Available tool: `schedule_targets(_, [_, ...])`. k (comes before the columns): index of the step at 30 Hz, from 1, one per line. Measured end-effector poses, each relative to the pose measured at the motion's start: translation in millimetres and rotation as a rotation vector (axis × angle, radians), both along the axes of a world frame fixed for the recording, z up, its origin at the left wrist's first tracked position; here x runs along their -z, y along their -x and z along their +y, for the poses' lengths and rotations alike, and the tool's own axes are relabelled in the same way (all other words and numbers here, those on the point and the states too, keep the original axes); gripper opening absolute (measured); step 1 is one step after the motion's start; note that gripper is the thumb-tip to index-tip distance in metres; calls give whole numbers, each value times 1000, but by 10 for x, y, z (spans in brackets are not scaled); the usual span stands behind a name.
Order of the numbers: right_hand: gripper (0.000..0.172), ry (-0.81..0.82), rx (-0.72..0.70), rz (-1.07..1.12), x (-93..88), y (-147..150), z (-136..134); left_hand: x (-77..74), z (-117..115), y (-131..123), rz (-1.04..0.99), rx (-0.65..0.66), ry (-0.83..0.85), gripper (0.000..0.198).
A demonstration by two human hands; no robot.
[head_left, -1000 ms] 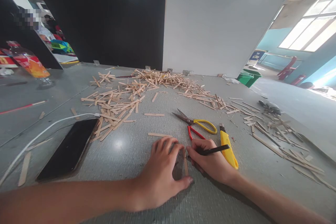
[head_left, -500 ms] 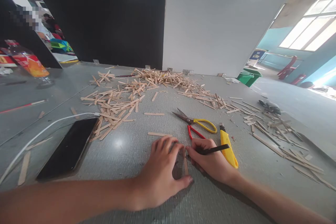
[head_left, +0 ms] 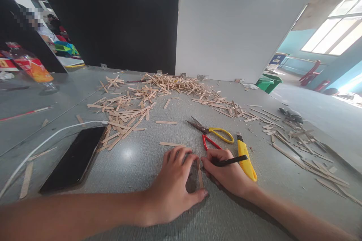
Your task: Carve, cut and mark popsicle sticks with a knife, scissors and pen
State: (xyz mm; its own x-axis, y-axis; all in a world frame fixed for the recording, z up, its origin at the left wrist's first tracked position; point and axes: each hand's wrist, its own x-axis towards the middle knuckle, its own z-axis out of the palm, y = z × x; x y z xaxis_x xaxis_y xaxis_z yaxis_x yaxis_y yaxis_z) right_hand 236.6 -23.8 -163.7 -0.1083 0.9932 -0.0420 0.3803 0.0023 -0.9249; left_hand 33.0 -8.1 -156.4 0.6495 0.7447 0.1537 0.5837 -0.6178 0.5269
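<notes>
Wood first, in head view: held pale flat stick (head_left: pixel 200 177) by its ends against grey tabletop (head_left: pixel 135 180) with curved left hand (head_left: pixel 174 182); gripped slim black pen (head_left: pixel 232 160) in right hand (head_left: pixel 227 173), tip hidden. Seemed midway through pen work, remainder impossible to tell. Saw red tool handles (head_left: pixel 204 142), yellow-handled scissors (head_left: pixel 207 130) and yellow plastic cutter (head_left: pixel 243 150) crowding right hand, heaped wooden sticks (head_left: pixel 186 86) beyond.

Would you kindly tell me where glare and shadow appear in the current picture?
Head view: a bright glare spot on the table right of the phone; head view, right edge: the window nearly washed out; head view, foreground: shadows beneath the left hand and right hand.
</notes>
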Motion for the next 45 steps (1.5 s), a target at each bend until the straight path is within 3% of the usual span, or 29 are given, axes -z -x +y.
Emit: schedule_targets(45, [41, -81, -62, -84, -20, -19, 20, -20, -2, 4, 11, -3, 8, 66])
